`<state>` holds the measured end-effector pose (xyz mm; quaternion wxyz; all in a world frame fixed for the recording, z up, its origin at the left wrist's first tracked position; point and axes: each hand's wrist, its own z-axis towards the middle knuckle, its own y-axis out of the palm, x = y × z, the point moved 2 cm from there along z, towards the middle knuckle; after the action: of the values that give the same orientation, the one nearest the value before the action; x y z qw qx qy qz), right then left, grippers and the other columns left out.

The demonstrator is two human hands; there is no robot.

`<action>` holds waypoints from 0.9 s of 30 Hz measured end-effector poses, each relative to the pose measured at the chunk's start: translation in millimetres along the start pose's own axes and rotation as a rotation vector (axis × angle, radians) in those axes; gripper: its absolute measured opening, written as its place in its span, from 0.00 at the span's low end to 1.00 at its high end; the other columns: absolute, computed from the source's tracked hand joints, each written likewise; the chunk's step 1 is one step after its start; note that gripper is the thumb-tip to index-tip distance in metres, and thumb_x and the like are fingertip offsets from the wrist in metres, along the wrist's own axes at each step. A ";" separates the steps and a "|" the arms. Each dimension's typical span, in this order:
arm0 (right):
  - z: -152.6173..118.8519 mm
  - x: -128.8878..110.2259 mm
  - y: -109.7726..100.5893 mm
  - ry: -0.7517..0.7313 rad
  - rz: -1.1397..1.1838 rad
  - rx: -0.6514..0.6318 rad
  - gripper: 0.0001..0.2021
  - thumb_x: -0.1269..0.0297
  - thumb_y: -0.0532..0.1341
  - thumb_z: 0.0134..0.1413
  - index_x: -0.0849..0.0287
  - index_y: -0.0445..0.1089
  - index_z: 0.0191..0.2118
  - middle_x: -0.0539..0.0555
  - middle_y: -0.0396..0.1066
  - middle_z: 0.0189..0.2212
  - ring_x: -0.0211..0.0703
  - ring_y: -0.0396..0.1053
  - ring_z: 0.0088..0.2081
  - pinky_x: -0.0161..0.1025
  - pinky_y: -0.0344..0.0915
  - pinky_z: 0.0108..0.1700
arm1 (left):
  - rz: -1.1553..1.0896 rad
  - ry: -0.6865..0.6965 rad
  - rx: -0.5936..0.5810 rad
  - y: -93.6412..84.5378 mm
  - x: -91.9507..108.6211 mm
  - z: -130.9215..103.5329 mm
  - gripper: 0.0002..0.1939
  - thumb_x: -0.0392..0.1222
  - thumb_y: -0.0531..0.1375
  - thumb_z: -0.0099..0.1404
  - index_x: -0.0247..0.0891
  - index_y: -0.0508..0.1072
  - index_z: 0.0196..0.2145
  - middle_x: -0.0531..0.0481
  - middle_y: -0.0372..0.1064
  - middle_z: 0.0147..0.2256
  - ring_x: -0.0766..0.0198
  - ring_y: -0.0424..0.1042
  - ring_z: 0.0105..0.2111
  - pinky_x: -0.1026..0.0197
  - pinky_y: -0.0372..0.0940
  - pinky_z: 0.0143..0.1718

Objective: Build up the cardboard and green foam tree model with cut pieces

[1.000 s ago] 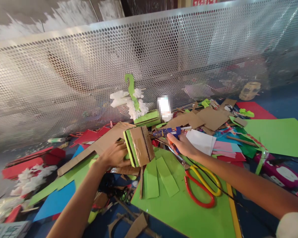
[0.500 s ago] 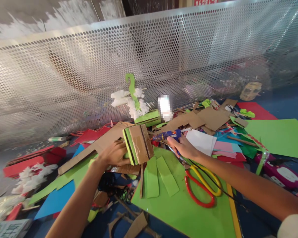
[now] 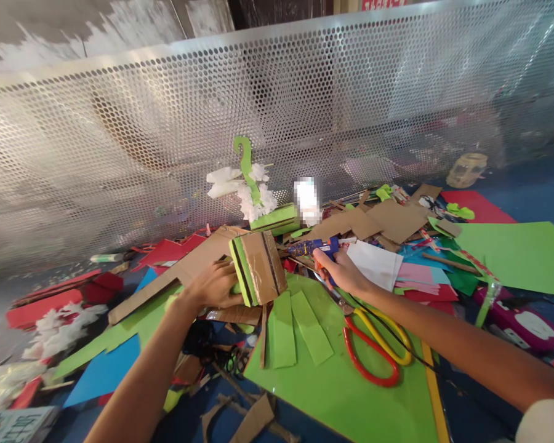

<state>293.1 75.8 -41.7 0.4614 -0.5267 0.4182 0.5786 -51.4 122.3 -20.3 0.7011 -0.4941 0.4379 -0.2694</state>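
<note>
Cardboard box (image 3: 264, 267), one: brown face with shiny patches, dark lengthwise stripes; left side banded in bright green. Tilted, gripped at its left by the left hand (image 3: 216, 286).

Glue gun (image 3: 313, 247), one: dark blue body, orange trigger. Held roughly level in the right hand (image 3: 341, 269), nozzle towards the box's right edge; contact unclear.

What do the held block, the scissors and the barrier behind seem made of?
Held block: creased brown cardboard, partly shiny, perhaps taped; matt green side maybe card. Scissors: glossy red and yellow handles suggest plastic; silvery blades, metal. Barrier: likely metal, from its silvery sheen and punched holes.
</note>
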 end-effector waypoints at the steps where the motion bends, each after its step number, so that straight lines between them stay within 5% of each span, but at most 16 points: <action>1: -1.2 -0.7 0.6 -0.002 -0.014 -0.017 0.30 0.32 0.60 0.61 0.57 0.66 0.26 0.45 0.63 0.17 0.33 0.62 0.12 0.31 0.59 0.15 | 0.000 -0.004 -0.004 0.7 -0.6 -0.5 0.18 0.56 0.65 0.63 0.39 0.76 0.26 0.45 0.72 0.26 0.57 0.72 0.27 0.55 0.67 0.35; 5: -4.5 -3.8 2.7 -0.039 -0.063 -0.080 0.30 0.34 0.60 0.63 0.56 0.63 0.22 0.45 0.61 0.15 0.33 0.62 0.13 0.32 0.60 0.16 | 0.001 -0.013 -0.012 3.8 -4.0 -3.8 0.18 0.55 0.65 0.63 0.39 0.76 0.25 0.44 0.73 0.26 0.57 0.72 0.26 0.55 0.67 0.35; 10: -3.9 -1.8 2.1 -0.045 -0.098 -0.014 0.32 0.34 0.58 0.65 0.55 0.60 0.19 0.45 0.58 0.13 0.34 0.62 0.12 0.32 0.59 0.16 | 0.030 0.005 0.002 3.8 -4.3 -4.4 0.17 0.54 0.66 0.62 0.38 0.76 0.26 0.44 0.75 0.27 0.56 0.74 0.27 0.54 0.67 0.34; 15: -7.2 1.9 2.1 -0.027 -0.137 -0.130 0.32 0.34 0.58 0.64 0.56 0.61 0.19 0.46 0.59 0.13 0.33 0.61 0.12 0.32 0.59 0.17 | 0.062 -0.007 -0.007 1.9 -4.2 -3.9 0.15 0.52 0.68 0.60 0.38 0.76 0.25 0.45 0.75 0.26 0.55 0.75 0.27 0.55 0.68 0.33; 24: -3.7 0.8 1.2 0.025 -0.021 -0.106 0.29 0.33 0.60 0.62 0.59 0.74 0.35 0.45 0.64 0.17 0.33 0.61 0.13 0.32 0.59 0.15 | 0.024 -0.038 0.024 -0.4 -3.1 -0.9 0.14 0.52 0.67 0.61 0.39 0.77 0.27 0.44 0.76 0.27 0.55 0.76 0.28 0.55 0.70 0.35; 27: -3.1 1.9 2.7 0.034 -0.025 -0.051 0.30 0.32 0.61 0.60 0.59 0.73 0.31 0.45 0.64 0.18 0.34 0.63 0.13 0.32 0.61 0.15 | 0.021 -0.048 0.026 -1.7 -2.2 0.1 0.14 0.52 0.66 0.62 0.39 0.77 0.27 0.45 0.75 0.27 0.55 0.76 0.28 0.55 0.70 0.35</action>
<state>291.1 72.3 -43.9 0.4481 -0.5532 0.4043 0.5742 -52.3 123.6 -18.0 0.7206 -0.4867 0.4224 -0.2559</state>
